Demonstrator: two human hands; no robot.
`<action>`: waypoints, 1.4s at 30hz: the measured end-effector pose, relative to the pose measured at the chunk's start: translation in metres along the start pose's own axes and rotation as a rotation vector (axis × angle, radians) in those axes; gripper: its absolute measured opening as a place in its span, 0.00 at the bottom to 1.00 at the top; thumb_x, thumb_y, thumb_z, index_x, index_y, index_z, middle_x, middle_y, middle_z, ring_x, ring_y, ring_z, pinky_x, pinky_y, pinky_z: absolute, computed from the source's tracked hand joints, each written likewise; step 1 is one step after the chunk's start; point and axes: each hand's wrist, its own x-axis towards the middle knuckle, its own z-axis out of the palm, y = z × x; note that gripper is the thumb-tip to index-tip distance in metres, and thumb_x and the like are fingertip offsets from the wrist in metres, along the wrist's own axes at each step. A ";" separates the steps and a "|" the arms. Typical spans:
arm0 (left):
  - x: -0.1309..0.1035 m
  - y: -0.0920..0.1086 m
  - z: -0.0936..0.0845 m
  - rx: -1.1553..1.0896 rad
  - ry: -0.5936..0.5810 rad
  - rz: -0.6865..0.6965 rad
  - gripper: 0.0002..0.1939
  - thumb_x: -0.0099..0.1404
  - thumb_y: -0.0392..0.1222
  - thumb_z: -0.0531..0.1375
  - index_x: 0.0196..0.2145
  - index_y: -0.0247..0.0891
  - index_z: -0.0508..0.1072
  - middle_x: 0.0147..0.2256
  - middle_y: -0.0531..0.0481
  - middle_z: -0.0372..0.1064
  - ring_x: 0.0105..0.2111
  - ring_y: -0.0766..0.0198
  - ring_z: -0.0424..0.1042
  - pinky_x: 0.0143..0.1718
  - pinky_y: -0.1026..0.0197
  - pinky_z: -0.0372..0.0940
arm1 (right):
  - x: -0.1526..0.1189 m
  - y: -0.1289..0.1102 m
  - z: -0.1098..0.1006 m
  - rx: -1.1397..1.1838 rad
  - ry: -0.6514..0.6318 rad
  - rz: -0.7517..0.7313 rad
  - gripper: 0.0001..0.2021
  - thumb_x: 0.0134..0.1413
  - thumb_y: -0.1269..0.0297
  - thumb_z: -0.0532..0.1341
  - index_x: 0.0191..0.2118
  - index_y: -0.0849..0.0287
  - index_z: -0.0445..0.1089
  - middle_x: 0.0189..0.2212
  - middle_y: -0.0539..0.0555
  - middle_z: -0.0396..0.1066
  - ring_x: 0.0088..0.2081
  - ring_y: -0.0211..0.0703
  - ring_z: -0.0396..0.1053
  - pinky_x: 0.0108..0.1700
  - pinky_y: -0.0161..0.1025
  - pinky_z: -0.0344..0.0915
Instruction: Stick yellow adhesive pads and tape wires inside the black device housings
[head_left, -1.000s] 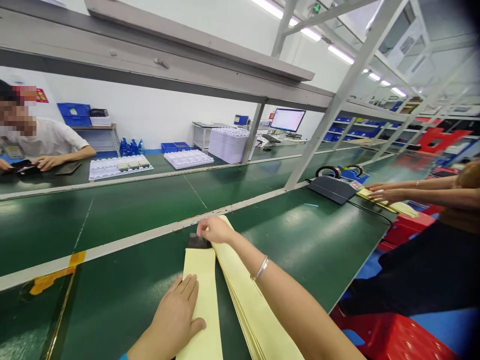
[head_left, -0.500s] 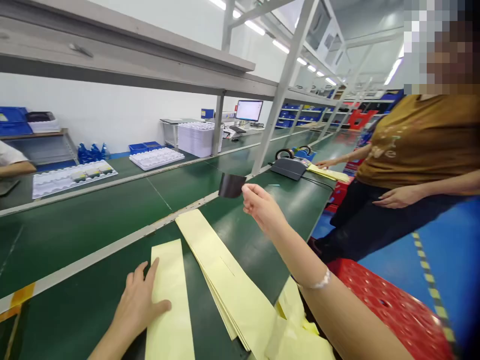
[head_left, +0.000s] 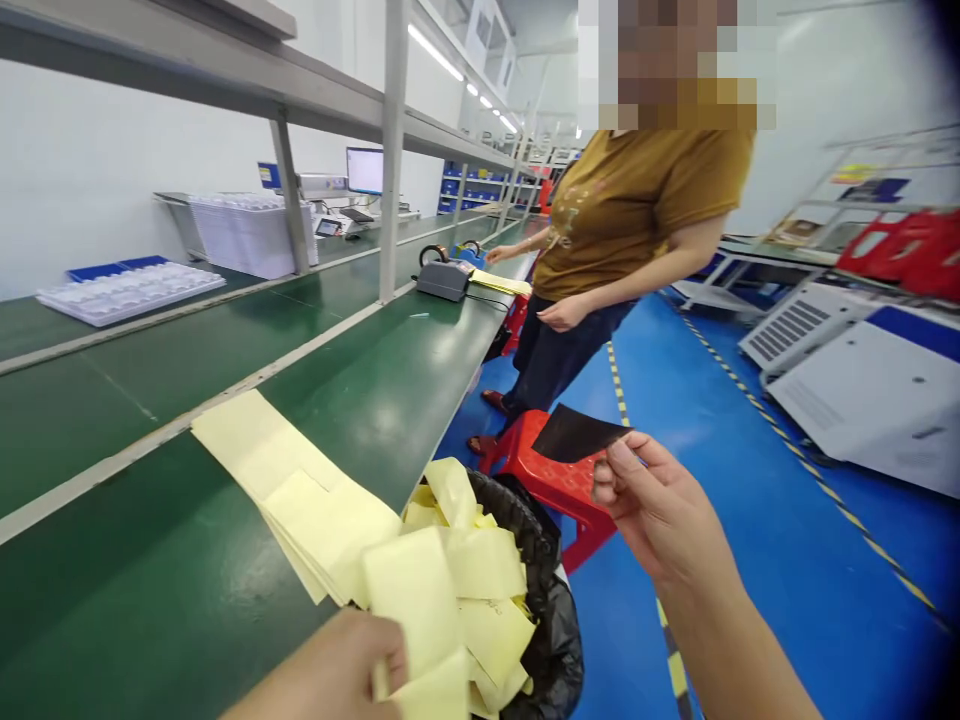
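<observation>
My right hand pinches a dark, slightly curved rectangular piece by its right end, in the air near a red stool. At the bottom, my left hand, a little blurred, grips a pale yellow paper strip over the bin's left side. Several more yellow strips lie stacked on the green table, up and left of that hand. Crumpled yellow paper fills a bin with a black liner beside the table edge.
The red stool stands beyond the bin. A person in a brown shirt is at the far table edge, near a grey dispenser. White trays lie at the left; a metal post rises from the table.
The view has turned right. My left hand has lifted the yellow strip off the table and carried it over the bin. My right hand has moved right, away from the table, with the dark piece.
</observation>
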 end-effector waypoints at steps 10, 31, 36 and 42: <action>0.122 0.047 0.065 -0.445 -0.062 0.052 0.22 0.63 0.48 0.58 0.52 0.37 0.65 0.54 0.37 0.63 0.35 0.63 0.74 0.40 0.57 0.70 | -0.052 0.054 -0.014 -0.383 -0.017 -0.349 0.05 0.62 0.62 0.65 0.42 0.52 0.70 0.31 0.50 0.76 0.31 0.39 0.75 0.33 0.30 0.73; 0.001 -0.029 -0.109 -0.287 0.756 -0.005 0.19 0.58 0.60 0.63 0.26 0.42 0.68 0.41 0.51 0.58 0.44 0.60 0.60 0.39 0.66 0.60 | -0.070 0.138 0.111 -0.465 -0.469 -0.875 0.12 0.68 0.55 0.57 0.45 0.60 0.69 0.32 0.56 0.77 0.32 0.45 0.77 0.34 0.38 0.73; 0.013 -0.045 -0.149 -0.195 0.805 -0.108 0.21 0.53 0.63 0.64 0.22 0.42 0.70 0.39 0.51 0.59 0.42 0.58 0.61 0.39 0.62 0.60 | -0.052 0.139 0.115 -0.459 -0.499 -0.738 0.11 0.60 0.72 0.62 0.48 0.62 0.68 0.37 0.59 0.76 0.39 0.49 0.73 0.41 0.45 0.73; 0.045 -0.038 -0.138 -0.075 0.741 -0.117 0.19 0.54 0.59 0.62 0.20 0.41 0.70 0.39 0.50 0.60 0.41 0.55 0.62 0.43 0.54 0.55 | -0.033 0.142 0.146 -0.499 -0.555 -0.760 0.07 0.59 0.73 0.63 0.44 0.62 0.70 0.39 0.59 0.74 0.41 0.51 0.70 0.49 0.55 0.66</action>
